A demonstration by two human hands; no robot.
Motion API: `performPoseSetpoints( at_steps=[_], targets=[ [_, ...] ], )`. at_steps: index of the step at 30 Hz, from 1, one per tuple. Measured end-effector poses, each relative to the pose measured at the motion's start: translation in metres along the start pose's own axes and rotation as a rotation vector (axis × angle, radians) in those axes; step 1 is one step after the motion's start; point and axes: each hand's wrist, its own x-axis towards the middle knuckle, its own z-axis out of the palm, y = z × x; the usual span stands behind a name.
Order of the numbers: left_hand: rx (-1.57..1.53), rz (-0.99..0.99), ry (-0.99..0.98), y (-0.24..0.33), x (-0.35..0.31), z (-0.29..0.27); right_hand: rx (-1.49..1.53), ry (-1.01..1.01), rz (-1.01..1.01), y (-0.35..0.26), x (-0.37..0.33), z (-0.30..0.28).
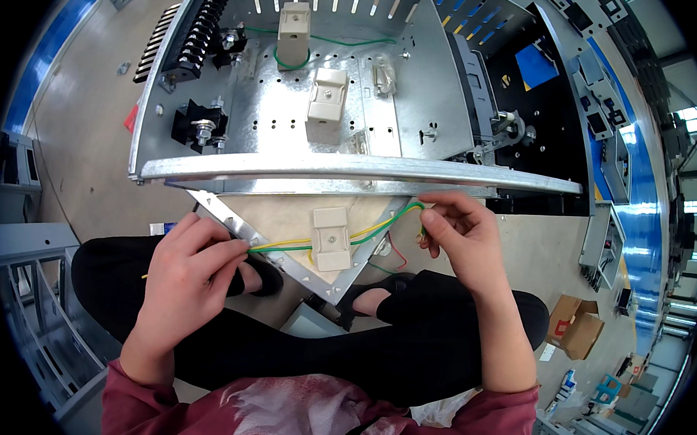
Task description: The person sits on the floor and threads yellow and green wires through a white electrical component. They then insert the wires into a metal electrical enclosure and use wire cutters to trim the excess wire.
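Note:
Between my hands, a yellow and a green wire (375, 232) run through a cream rectangular block (331, 239) with a screw in its middle. My left hand (181, 276) pinches the wires left of the block, thumb and forefinger together. On the other side my right hand (466, 238) grips their bent ends between thumb and fingers. The block lies on a tan board (274, 214) with a metal edge, set cornerwise in front of me. A thin red wire (398, 254) curls beside the board's right edge.
Just ahead stands an open metal cabinet, its front rail (351, 170) crossing the view. Inside are two more cream blocks (294, 27), a black terminal strip (198, 32) and bolted black insulators (199, 127). A cardboard box (575, 324) sits on the floor at right.

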Motion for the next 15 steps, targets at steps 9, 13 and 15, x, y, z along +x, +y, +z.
performPoseSetpoints(
  at_steps=[9,13,15],
  targets=[
    [-0.006,0.009,0.028,-0.001,0.0,0.003,-0.264,0.074,-0.099,-0.002,-0.005,0.011],
    [0.007,0.004,0.022,-0.002,0.0,0.003,-0.419,0.13,-0.239,0.002,-0.002,0.016],
    [-0.002,-0.005,0.023,-0.003,0.0,0.004,-0.41,0.13,-0.22,0.002,-0.001,0.017]
  ],
)
